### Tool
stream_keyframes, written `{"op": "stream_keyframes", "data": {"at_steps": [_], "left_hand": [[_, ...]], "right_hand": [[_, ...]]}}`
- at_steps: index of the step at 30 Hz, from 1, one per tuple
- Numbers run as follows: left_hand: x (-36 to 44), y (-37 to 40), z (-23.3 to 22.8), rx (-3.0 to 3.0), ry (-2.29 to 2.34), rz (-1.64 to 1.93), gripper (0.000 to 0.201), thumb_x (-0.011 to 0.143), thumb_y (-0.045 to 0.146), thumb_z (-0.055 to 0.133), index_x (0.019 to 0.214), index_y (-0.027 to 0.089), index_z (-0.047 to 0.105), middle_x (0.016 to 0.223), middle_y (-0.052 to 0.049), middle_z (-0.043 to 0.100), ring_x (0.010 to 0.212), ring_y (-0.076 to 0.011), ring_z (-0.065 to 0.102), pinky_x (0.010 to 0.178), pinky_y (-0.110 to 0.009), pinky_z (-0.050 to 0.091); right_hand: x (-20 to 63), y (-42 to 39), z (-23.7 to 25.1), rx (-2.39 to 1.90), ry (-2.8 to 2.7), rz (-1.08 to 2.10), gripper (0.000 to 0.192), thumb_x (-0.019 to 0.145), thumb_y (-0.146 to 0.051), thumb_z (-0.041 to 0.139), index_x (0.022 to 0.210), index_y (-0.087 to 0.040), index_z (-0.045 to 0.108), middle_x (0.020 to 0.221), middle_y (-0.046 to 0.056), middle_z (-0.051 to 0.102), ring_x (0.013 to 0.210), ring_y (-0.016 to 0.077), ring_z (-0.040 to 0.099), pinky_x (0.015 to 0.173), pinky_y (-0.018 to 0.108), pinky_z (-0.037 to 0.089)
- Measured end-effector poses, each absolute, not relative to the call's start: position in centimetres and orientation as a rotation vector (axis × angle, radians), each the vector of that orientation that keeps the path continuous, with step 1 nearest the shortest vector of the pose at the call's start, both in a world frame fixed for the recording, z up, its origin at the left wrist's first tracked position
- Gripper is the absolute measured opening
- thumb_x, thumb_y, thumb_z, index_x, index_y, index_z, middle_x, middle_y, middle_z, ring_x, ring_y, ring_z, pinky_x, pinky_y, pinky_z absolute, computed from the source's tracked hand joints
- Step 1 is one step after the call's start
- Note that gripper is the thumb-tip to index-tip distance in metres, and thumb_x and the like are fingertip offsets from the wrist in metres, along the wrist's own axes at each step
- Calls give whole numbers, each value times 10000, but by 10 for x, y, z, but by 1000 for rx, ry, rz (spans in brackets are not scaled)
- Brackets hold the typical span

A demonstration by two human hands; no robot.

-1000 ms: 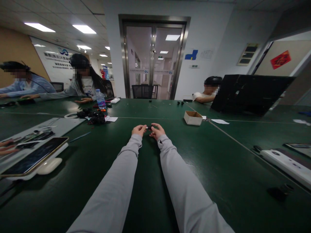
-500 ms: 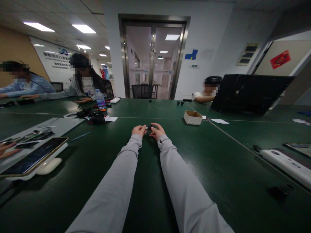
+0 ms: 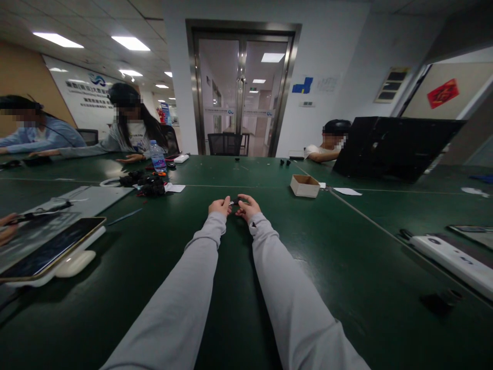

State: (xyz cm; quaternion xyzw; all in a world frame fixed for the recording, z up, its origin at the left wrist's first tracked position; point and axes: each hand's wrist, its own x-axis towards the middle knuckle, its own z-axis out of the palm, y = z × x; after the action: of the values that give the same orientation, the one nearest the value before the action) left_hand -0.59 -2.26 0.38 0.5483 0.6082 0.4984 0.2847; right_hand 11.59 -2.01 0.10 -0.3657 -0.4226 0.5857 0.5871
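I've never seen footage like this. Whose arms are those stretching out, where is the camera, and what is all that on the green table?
The camera sits on a person's head, looking forward and down, so the two grey sleeves are that person's own arms. The left hand and right hand meet over the green table, pinching a small dark part between them; it is too small to identify. Around them lie a small cardboard box, a pile of black parts, a water bottle and a phone on a white stand. Other people sit at the far side.
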Motion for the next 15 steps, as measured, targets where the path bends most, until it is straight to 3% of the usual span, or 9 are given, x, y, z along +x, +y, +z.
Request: {"op": "stream_keyframes", "data": {"at_steps": [6, 15], "left_hand": [[-4, -25, 5, 1496, 1668, 1347, 430, 770, 488, 433, 487, 189, 560, 446, -21, 566, 405, -128, 513, 518, -248, 412], [-5, -20, -1, 1507, 1514, 1455, 265, 729, 416, 527, 608, 186, 576, 541, -2, 610, 511, -116, 561, 591, -230, 438]], "right_hand": [[116, -21, 1, -819, -989, 1361, 248, 694, -130, 619, 922, -179, 535, 536, -60, 578, 335, 55, 465, 367, 214, 486], [115, -18, 3, -904, -871, 1376, 220, 696, -192, 675, 860, -167, 530, 455, -66, 544, 300, 52, 440, 373, 218, 488]]}}
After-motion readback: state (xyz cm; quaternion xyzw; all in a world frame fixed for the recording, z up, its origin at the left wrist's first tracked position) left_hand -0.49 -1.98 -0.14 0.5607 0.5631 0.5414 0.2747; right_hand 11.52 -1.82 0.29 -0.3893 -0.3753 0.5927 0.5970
